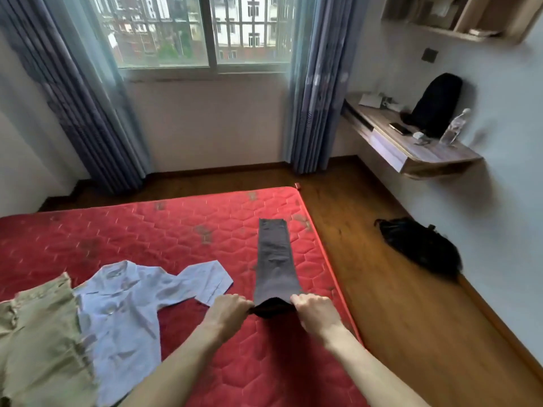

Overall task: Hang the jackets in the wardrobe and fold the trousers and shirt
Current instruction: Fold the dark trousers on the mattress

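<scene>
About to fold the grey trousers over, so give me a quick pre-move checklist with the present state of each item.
1. Left hand grips the near end of the grey trousers: ok.
2. Right hand grips the same end: ok.
3. Trousers lie straight and flat on the red mattress: ok.
4. Far end is on the mattress, not over the edge: ok.
5. White shirt is apart from the trousers: ok.
6. Legs evenly stacked underneath: cannot tell.

Matt grey cloth trousers, quilted red mattress, glossy wood floor
</scene>
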The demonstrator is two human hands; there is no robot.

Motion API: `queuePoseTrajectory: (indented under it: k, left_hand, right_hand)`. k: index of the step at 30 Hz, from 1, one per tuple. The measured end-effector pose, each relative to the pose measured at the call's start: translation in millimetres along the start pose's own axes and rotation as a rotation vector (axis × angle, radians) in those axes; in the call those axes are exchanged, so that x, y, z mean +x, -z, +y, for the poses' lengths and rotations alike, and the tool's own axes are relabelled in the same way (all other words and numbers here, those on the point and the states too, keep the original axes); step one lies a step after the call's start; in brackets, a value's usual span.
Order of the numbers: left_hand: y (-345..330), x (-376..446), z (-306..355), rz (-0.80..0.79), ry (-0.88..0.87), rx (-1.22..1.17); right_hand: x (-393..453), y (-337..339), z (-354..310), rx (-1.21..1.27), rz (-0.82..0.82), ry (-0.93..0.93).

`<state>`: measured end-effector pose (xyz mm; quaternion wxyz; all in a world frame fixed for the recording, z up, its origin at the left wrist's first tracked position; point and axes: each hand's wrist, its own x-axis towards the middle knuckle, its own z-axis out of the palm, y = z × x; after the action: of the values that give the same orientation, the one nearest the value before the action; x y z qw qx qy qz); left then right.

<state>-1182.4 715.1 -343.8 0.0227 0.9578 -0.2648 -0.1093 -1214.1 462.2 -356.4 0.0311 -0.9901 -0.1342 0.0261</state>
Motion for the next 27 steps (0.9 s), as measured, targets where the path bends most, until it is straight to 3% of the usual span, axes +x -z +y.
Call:
queuePoseTrajectory:
  k: [7, 13, 21, 24, 27]
  left_hand:
    - [-146.6, -49.4, 40.6, -0.323, -0.079, 0.056]
    - [-256.9, -76.3, 61.2, -0.509, -0.224, 0.027]
    - [-361.7, -104.0, 75.9, -0.783, -0.239, -0.071]
    - [-389.5, -109.8, 79.3, -0.712, -0.191, -0.107]
    - [-418.3, -104.4, 76.6, -0.383, -0.173, -0.146]
  right_hand:
    - [-109.8, -142.7, -31.9, 0.110, -0.217, -0.046]
    - [-182.4, -241.1, -56.5, 0.109, -0.378, -0.048]
    - [-236.8, -344.0, -82.4, 0.128, -0.551, 0.028]
    - [-253.3, -369.6, -86.8, 0.108, -0.581, 0.159]
    - [-239.5, -384.7, -84.5, 0.104, -0.304, 0.148]
